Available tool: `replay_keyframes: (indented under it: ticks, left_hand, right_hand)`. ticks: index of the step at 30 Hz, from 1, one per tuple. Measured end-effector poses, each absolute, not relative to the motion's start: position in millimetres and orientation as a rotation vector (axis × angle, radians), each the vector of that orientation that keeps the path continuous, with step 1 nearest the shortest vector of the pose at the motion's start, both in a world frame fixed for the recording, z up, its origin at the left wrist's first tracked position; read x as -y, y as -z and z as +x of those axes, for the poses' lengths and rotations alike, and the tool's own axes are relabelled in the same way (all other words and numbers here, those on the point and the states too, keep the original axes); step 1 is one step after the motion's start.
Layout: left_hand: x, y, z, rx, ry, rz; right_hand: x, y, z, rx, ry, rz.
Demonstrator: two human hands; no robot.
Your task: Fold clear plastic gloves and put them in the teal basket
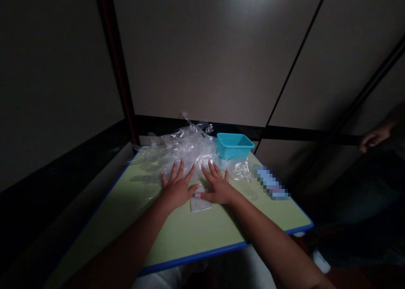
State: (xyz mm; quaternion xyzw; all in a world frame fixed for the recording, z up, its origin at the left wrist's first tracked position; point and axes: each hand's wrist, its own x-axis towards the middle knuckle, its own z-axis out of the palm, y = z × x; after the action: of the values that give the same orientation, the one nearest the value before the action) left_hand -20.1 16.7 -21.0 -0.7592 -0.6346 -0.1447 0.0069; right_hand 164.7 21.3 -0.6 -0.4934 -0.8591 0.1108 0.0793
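My left hand (177, 188) lies flat with its fingers spread, its fingertips at the near edge of a heap of clear plastic bags (190, 147). Beside it my right hand (219, 186) is spread in the same way, palm down, its thumb close to the left thumb. Under the thumbs sits a small, flat, whitish folded piece (201, 205), partly covered by the hands; whether it is plastic or paper I cannot tell. Neither hand grips anything.
A turquoise plastic basket (234, 147) stands behind my right hand, crumpled clear plastic (242, 169) in front of it. A pixelated flat object (272, 183) lies near the right edge of the yellow-green table (190, 242). Another person's hand (376, 137) shows at far right.
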Motion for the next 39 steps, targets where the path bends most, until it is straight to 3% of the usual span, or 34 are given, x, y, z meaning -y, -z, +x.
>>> replay_keyframes:
  ticks: [14, 39]
  left_hand:
    - [-21.2, 26.3, -24.4, 2.051, 0.348, -2.371]
    - [-17.6, 23.0, -22.1, 2.101, 0.38, -2.372]
  right_hand:
    - [-16.7, 3.3, 142.0, 2.63, -0.193, -1.348]
    - [-11.8, 2.4, 142.0, 2.725, -0.259, -1.306]
